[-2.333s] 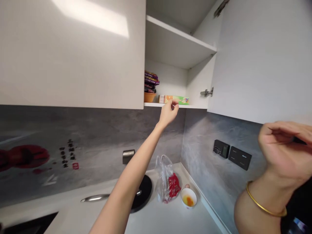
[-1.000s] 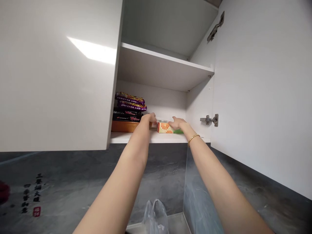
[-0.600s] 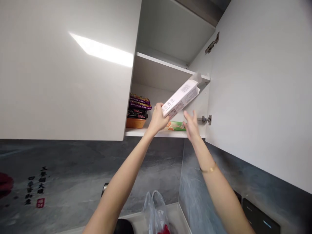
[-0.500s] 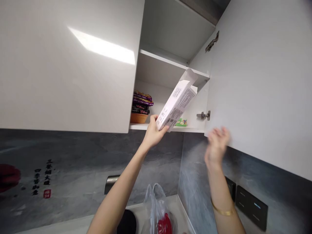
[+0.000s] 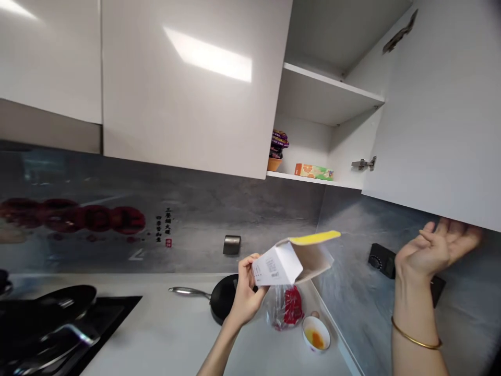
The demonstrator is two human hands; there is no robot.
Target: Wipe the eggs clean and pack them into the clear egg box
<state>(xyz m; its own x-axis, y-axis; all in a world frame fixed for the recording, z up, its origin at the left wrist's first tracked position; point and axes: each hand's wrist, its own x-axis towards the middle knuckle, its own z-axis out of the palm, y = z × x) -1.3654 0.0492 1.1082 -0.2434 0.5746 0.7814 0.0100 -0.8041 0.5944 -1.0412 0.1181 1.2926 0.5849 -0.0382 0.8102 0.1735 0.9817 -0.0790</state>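
Note:
My left hand (image 5: 248, 292) grips a white cardboard box (image 5: 276, 265) whose end flap hangs open, its inner side yellow. The box is tilted above the counter, its open end facing right. At the right, my right hand (image 5: 436, 245) has its fingers stretched out, palm up, at the lower edge of the open cabinet door (image 5: 442, 120). On the lower shelf (image 5: 313, 179) lies a small box with orange and green print (image 5: 314, 171). Purple packets (image 5: 279, 140) are stacked in an orange container (image 5: 274, 164) beside it, partly hidden by the closed door.
Below the box sit a clear plastic bag with red contents (image 5: 293, 305) and a white bowl (image 5: 316, 334) with beaten egg. A black frying pan (image 5: 224, 297) stands left of them. Another pan (image 5: 66, 303) is on the stove. Wall sockets (image 5: 382, 259) are at the right.
My left hand has brought the white box down and away from the cabinet. My right hand has moved to the door's lower edge. The view has turned left and down.

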